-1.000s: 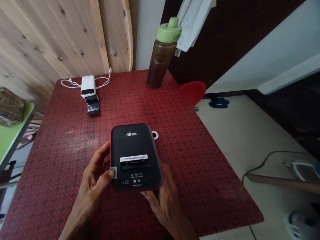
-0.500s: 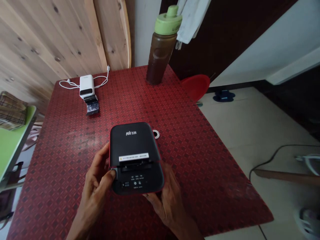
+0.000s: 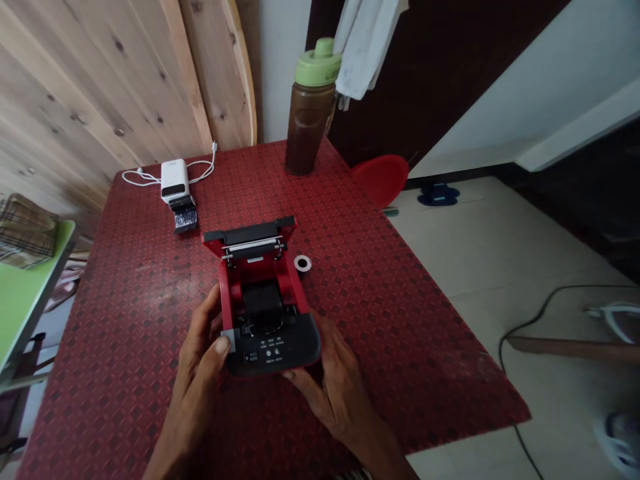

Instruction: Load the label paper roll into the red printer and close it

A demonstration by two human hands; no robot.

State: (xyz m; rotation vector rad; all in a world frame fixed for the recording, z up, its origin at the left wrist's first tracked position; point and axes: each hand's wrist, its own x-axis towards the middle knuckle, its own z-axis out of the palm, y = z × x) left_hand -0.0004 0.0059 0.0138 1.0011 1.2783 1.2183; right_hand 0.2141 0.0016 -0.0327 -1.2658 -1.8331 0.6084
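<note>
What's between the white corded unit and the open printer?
In the head view, a small black object with a dark glossy strip sits against the white corded unit; beyond it, only red patterned tabletop runs to the open printer.

printer [image 3: 295, 347]: black shell, red interior | table [image 3: 125, 333]: red diamond pattern | bottle cap [image 3: 319, 57]: green

Two bare hands: left hand [image 3: 197, 353], right hand [image 3: 330, 393]. Both lean, long-fingered, knuckles and tendons showing. Left thumbnail [image 3: 221, 345] short, trimmed. Bare forearms [image 3: 173, 453] run off bottom edge. Sliver of striped fabric [image 3: 355, 475] at bottom edge beside right forearm; too cropped to tell garment.
</note>
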